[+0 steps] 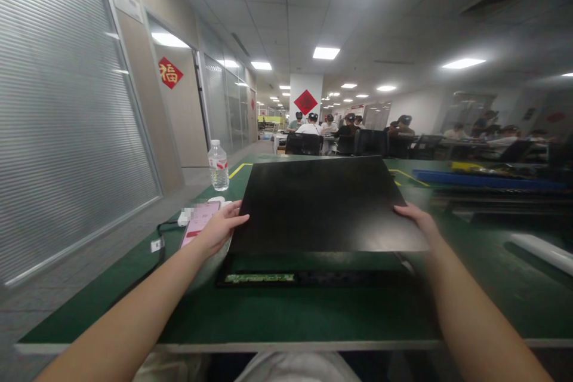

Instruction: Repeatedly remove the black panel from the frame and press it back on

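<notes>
A flat black panel (317, 206) is held up at a tilt above the green table. My left hand (224, 225) grips its left edge, with the thumb over the front face. At the right edge, my right hand (416, 218) holds it with the thumb on the face and the other fingers hidden behind. Beneath the panel's near edge lies a dark strip with a green circuit board (259, 278) on the table. The panel covers whatever lies behind it.
The green table (313, 325) bears a water bottle (218, 166), a pink-screened phone (200, 222) and a black cable (161, 245) at left. Right are a blue bar (474, 179), dark strips and a white bar (544, 253). People sit at tables beyond.
</notes>
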The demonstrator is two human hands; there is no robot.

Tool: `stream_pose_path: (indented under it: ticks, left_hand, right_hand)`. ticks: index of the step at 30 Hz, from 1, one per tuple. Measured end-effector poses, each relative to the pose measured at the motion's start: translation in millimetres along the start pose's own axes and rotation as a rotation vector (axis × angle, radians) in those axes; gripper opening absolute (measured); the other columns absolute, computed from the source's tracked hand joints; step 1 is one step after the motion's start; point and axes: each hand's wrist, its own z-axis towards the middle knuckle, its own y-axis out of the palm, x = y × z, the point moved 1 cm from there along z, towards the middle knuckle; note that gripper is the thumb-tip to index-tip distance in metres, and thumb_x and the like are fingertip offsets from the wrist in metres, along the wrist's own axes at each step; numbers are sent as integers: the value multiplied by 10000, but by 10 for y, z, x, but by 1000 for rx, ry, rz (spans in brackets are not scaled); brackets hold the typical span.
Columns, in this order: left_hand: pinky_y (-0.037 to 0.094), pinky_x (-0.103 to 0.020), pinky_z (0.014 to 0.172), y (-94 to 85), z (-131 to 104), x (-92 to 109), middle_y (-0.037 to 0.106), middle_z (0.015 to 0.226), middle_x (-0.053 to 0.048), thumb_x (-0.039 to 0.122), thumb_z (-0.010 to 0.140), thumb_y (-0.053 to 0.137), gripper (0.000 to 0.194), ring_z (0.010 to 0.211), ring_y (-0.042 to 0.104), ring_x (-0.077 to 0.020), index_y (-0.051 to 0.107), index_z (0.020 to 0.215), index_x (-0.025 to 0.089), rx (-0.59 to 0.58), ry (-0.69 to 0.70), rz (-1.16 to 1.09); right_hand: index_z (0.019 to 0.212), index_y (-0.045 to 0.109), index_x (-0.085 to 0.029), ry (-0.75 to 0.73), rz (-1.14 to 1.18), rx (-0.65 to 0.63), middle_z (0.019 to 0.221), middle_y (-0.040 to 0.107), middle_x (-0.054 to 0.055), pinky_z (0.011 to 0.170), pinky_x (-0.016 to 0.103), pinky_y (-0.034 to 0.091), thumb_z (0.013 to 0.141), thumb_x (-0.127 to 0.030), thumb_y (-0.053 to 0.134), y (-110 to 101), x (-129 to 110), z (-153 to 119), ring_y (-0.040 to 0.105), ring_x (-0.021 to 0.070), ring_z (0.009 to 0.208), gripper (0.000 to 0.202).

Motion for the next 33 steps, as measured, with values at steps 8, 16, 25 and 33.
stream_pose_path:
  ticks: [8,16,25,33]
  left_hand:
    - [521,-438,944,-42,26,-1,760,978,-38,310,528,916,679,1018,710,-287,582,1112,218,52,228,74]
    - [526,-447,935,-32,18,-12,748,1035,-46,358,554,891,716,1025,701,-289,533,1161,232,51,222,131]
    - [520,-439,926,15,-30,-45,748,1004,-25,253,599,837,578,1000,709,-271,538,1093,237,4,144,114]
    - [500,-434,956,7,-1,-117,736,978,-27,206,574,847,506,1022,693,-263,570,998,211,-39,104,121]
  right_hand:
    - [1174,649,-273,19,93,-60,1066,762,53,932,470,547,663,-232,767,111,136,19,702,308,1045,526]
    - [1034,681,-244,57,121,-35,1009,767,55,916,444,545,632,-145,777,160,184,35,707,291,1014,425]
    - [1052,646,-269,143,137,44,894,768,13,735,385,569,572,-80,708,166,289,136,725,259,815,519]
    - [893,639,-236,380,-10,189,719,730,44,570,376,527,662,-256,708,86,428,240,646,235,574,242]
